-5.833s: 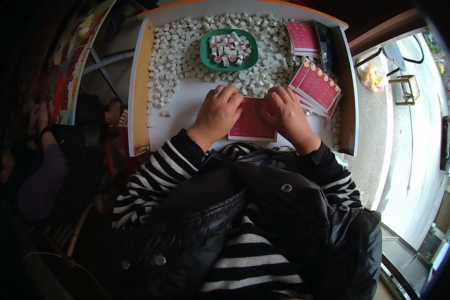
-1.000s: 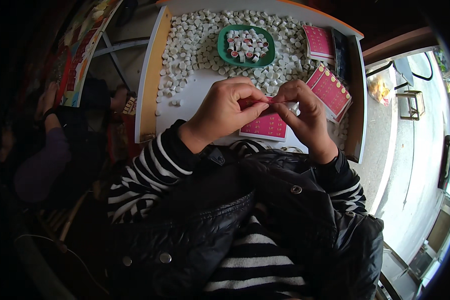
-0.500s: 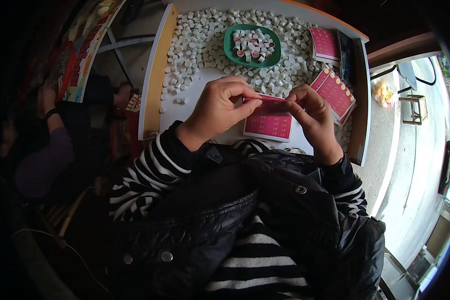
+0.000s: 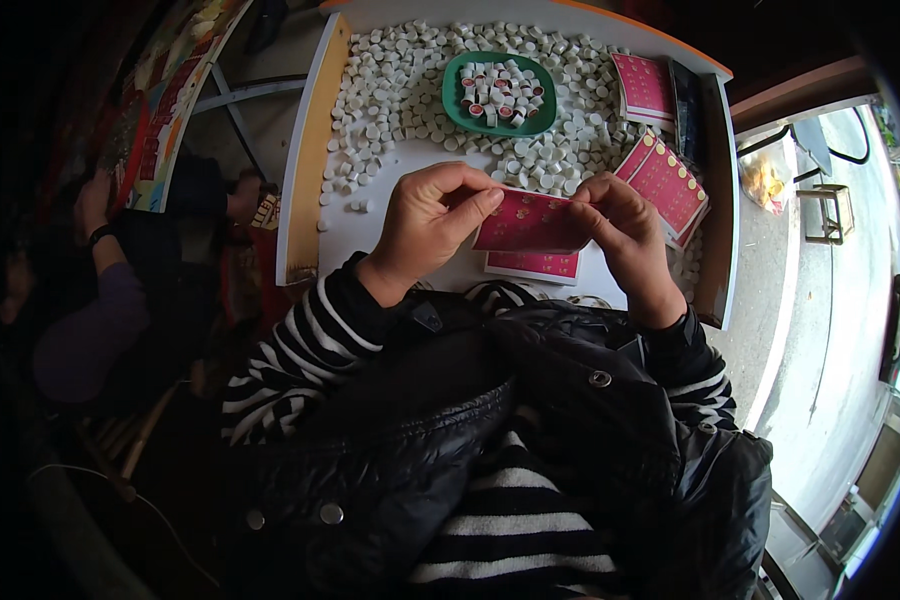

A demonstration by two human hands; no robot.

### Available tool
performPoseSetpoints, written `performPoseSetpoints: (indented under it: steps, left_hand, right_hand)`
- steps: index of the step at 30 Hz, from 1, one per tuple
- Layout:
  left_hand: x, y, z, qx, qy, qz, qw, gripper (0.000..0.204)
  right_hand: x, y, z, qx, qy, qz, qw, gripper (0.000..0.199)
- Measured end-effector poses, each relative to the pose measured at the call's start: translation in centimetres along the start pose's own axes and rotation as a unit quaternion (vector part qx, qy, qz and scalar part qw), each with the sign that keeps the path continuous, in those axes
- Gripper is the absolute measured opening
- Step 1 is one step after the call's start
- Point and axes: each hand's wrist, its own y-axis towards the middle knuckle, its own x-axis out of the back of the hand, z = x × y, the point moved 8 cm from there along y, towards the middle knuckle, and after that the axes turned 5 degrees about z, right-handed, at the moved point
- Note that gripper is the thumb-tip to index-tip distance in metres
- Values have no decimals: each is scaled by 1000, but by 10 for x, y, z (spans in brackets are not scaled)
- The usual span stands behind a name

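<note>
My left hand (image 4: 432, 220) pinches the upper left corner of a dark pink sticker sheet (image 4: 530, 222) between thumb and forefinger. At its upper right corner, my right hand (image 4: 625, 235) grips the same sheet. The sheet is stretched between both hands, its face showing rows of small pale marks. Just below it, partly covered, a pink and white sheet (image 4: 533, 265) lies on the white tray surface. Beyond my hands stands a green dish (image 4: 452, 92) of small white caps (image 4: 502, 88), some with red round labels on top.
Loose white caps (image 4: 390, 95) spread over the far part of the wooden-sided tray (image 4: 313, 150). More pink sheets (image 4: 667, 187) lie at its right side, near a stack of pink sheets (image 4: 648, 85). At far left, another person's arm (image 4: 110, 245) reaches toward a patterned table.
The sheet between my hands has tilted so that its printed face shows more, covering more of the sheet beneath. My left hand has shifted slightly left.
</note>
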Motion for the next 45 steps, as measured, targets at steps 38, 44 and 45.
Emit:
performPoseSetpoints:
  steps: [38,44,45]
  left_hand:
    - [98,0,60,16,621,-139,772,20]
    - [89,3,55,-18,649,-140,748,18]
    - [91,2,58,23,544,-133,828,15]
  right_hand:
    - [-53,31,-24,127,-440,-45,888,20]
    - [-46,30,-33,112,-398,-30,910,18]
    - [-43,30,-37,95,-377,-22,921,18]
